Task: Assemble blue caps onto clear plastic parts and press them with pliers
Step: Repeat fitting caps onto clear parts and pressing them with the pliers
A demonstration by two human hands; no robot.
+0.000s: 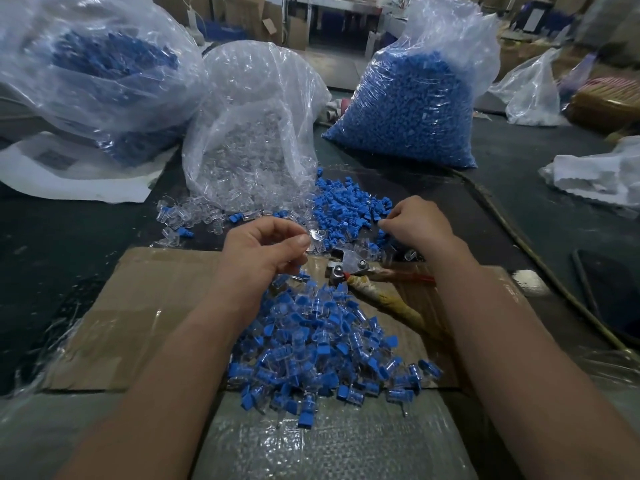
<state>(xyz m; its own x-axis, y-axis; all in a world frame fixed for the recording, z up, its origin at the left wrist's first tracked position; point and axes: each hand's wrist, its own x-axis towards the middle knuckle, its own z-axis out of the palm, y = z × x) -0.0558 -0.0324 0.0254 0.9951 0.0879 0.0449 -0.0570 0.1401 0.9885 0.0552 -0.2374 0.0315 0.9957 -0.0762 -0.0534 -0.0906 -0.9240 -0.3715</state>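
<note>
Head view, near to far. Nearest, on flattened cardboard (156, 306): heap of finished pieces (322, 348), clear bodies with blue caps fitted, kept close to the body, probably to separate done work from stock. Just beyond, pliers (349, 268) lying flat and unheld, wrapped handles toward the right arm, presumably parked within reach for pressing. Above these, left hand (263, 247) raised, thumb and fingers pinched on one clear part (317, 235), seemingly presented for capping. Right hand (415, 223) lowered onto the loose blue caps (346, 209) on the tabletop (69, 244), fingers curled; grip on a cap impossible to tell. Left of these, scattered clear parts (180, 216), spilled from the open bag (249, 133) of the same just behind. Farther right, a full bag of blue caps (408, 109). Far left, a third bag (104, 64) with blue contents, kind unclear.
</note>
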